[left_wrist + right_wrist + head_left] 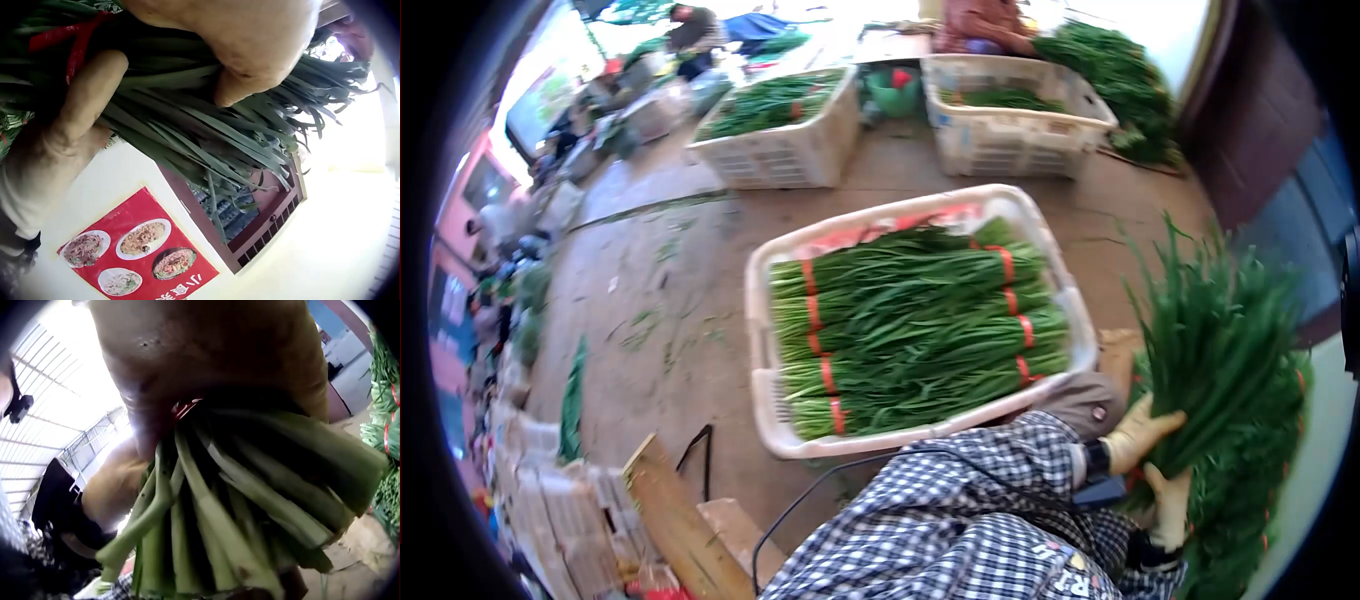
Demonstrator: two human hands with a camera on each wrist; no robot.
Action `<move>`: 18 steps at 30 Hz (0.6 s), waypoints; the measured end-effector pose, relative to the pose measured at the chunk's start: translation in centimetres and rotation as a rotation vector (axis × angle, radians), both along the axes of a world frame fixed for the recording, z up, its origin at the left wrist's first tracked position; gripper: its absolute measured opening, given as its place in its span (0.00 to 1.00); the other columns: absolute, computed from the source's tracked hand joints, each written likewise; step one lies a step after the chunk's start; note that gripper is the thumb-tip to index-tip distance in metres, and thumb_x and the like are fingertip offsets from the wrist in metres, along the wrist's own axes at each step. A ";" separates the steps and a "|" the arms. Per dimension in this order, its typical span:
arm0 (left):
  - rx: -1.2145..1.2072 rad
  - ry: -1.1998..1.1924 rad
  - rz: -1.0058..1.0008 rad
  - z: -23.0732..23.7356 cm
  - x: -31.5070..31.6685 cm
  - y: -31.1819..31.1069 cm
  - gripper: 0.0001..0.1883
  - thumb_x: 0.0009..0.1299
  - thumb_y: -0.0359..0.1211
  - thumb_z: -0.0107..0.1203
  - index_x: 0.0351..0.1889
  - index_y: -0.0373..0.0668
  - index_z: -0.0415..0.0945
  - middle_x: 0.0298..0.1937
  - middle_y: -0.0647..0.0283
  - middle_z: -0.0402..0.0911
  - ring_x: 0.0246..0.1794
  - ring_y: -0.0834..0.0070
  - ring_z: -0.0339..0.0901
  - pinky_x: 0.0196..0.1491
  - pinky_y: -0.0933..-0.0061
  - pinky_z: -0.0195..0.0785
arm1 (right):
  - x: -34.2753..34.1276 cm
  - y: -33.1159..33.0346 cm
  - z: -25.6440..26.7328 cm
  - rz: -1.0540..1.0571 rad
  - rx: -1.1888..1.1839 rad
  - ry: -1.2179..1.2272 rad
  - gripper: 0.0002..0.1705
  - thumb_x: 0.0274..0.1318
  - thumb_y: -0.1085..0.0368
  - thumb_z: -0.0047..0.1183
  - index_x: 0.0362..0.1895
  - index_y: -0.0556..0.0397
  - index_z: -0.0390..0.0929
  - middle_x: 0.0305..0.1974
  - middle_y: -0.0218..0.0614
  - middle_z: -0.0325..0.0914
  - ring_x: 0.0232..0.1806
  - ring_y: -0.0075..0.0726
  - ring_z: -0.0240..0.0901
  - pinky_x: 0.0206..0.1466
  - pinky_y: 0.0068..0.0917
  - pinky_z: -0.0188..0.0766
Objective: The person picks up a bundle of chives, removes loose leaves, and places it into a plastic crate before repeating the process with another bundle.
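Long-leaved green vegetable bundle [1212, 345] sits gripped in your left hand [1140, 436] and right hand [1170, 503], a white rectangular plastic crate [757, 340] to their left.

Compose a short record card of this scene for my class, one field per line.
Held item: bunch of green stalks, red band on it
Held by: left hand and right hand
Right hand's position: nearer the cut ends
Central container: white crate with banded bunches
Behind it: left rear crate and right rear crate
On wall: red poster showing dishes
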State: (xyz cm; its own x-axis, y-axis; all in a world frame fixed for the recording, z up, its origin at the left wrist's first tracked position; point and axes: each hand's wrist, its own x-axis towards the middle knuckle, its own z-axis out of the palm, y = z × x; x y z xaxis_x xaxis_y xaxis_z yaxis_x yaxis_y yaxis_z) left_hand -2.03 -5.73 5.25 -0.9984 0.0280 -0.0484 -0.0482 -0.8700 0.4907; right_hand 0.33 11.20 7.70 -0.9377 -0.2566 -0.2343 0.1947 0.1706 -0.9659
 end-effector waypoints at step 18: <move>-0.695 -0.163 0.664 -4.0 4.9 -29.0 0.22 0.74 0.27 0.58 0.68 0.41 0.76 0.64 0.63 0.80 0.64 0.73 0.75 0.70 0.69 0.66 | -12.9 -13.7 11.4 0.186 0.727 0.737 0.54 0.42 0.68 0.75 0.76 0.54 0.63 0.61 0.50 0.81 0.64 0.47 0.79 0.69 0.38 0.73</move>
State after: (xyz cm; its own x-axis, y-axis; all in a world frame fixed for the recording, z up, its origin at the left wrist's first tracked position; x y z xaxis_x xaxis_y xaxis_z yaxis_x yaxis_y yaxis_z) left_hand 2.87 -34.69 1.25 -0.7806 -0.6247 0.0197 0.2349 -0.2640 0.9355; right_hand -12.61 -2.46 19.14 -0.8712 -0.4375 0.2225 -0.4880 0.7236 -0.4881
